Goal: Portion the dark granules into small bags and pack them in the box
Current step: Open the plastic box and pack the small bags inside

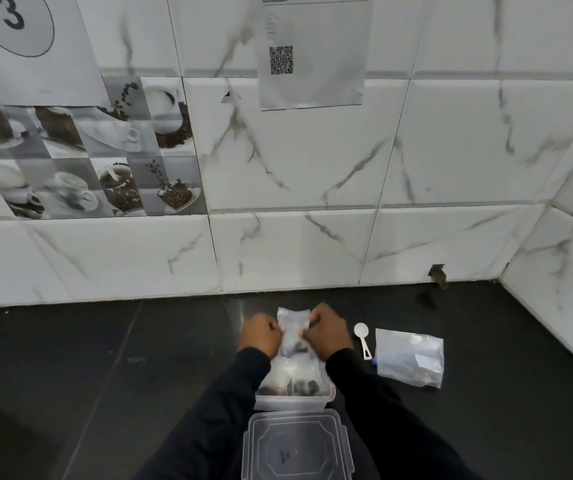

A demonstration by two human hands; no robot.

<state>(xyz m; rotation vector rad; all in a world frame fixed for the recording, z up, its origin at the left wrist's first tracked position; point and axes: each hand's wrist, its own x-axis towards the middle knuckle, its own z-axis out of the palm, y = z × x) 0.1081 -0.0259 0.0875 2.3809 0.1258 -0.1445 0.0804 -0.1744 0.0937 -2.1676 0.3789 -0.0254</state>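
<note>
Far left, on the white marbled tile wall point(451, 150), we catch a white paper sheet point(25, 46) printed with a big circled "3". Just under it sits a decorative tile panel point(80, 161) picturing coffee cups and beans.

Now to the middle, over the dark stone countertop point(105, 375). The left hand point(260, 336) has its fingers curled, pinching the left edge of a small clear plastic bag point(293, 327) with dark granules point(295, 346) gathered at its bottom. The right hand point(328, 332) grips the opposite edge the same way, so the bag hangs upright between them, above the far end of a clear rectangular plastic box point(292, 403). Inside that box we see more small filled bags point(298, 379). Nearest us, the box's clear clip-on lid point(295, 445) lies flat on the counter.

Up on the wall hangs a white sheet with a QR code point(312, 53); its lines of small print are too blurred to read.

Right of the hands, a white plastic measuring spoon point(363, 336) lies on the counter, and just beside it a larger clear plastic bag point(409, 356) lies flat, dark contents along its near edge.
</note>
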